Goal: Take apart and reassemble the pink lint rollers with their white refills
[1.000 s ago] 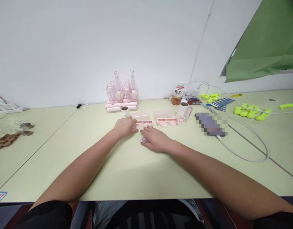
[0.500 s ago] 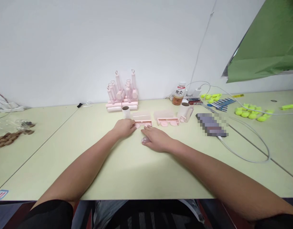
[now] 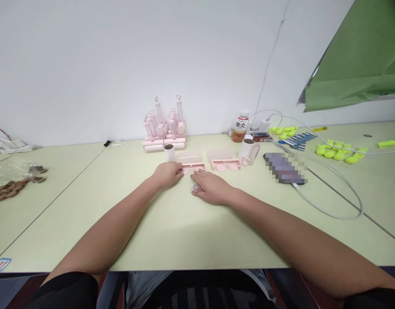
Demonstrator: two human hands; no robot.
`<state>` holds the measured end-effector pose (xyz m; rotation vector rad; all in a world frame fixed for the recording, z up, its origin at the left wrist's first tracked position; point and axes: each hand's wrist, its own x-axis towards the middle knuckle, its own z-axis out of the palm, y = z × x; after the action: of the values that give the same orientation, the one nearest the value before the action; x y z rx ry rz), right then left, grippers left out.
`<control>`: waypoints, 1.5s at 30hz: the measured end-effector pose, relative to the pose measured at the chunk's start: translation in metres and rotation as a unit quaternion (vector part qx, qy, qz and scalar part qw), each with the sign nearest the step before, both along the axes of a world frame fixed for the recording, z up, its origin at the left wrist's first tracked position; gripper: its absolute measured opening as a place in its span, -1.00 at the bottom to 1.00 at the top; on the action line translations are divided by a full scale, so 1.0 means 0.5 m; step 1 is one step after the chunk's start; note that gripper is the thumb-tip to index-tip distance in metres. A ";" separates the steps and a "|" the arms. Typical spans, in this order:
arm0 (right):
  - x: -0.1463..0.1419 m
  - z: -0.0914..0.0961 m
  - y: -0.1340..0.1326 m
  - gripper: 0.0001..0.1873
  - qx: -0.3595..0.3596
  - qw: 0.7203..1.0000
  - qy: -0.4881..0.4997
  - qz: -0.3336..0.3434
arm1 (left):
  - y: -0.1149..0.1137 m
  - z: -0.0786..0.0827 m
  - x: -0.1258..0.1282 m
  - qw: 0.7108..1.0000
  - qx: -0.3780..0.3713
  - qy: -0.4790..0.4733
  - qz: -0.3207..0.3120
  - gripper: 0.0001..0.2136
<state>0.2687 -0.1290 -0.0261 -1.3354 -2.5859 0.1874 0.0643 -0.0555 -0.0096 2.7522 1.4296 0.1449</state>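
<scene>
My left hand [image 3: 165, 174] rests on the table with curled fingers at the left end of an open pink case [image 3: 193, 165]. Two round pink parts lie along the front of that case, and its see-through lid [image 3: 190, 156] leans back. My right hand [image 3: 212, 189] lies palm down, its fingertips touching the case's front right. Under its curled thumb side is a small clear, pinkish piece [image 3: 196, 188], mostly covered. Just right stands a second open pink case [image 3: 226, 165] of the same kind. A white roll with a brown core [image 3: 169, 152] stands behind my left hand.
Pink cases and tubes with heart-shaped loops [image 3: 165, 128] are stacked at the wall. Rightward are another white roll [image 3: 246, 149], a bottle [image 3: 240, 127], a phone [image 3: 284, 168] with a cable, and yellow-green pieces [image 3: 340, 151]. Brown pieces [image 3: 9, 189] lie far left.
Both hands stay almost in the same place at the pink case. The view has shifted very slightly; nothing else visibly differs.
</scene>
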 end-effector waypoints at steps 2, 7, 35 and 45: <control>0.000 -0.002 -0.001 -0.67 0.007 1.000 0.008 0.008 | -0.002 0.004 0.000 1.000 -0.002 -0.002 0.005 -0.76; -0.002 -0.001 -0.015 -0.64 0.016 0.999 0.033 0.026 | -0.043 0.039 0.006 0.998 -0.008 -0.057 0.003 -0.67; 0.004 0.019 -0.063 -0.66 -0.282 0.898 0.327 -0.078 | -0.192 0.024 0.031 0.994 0.002 -0.002 -0.109 -0.66; 0.018 0.021 -0.056 -0.41 -0.300 0.888 0.348 0.019 | -0.201 0.019 0.025 0.993 -0.024 -0.080 -0.088 -0.70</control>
<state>0.2777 -0.1571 -0.0156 -1.0748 -1.9766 1.2991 0.0767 -0.1561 0.0001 2.7395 1.1314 0.3114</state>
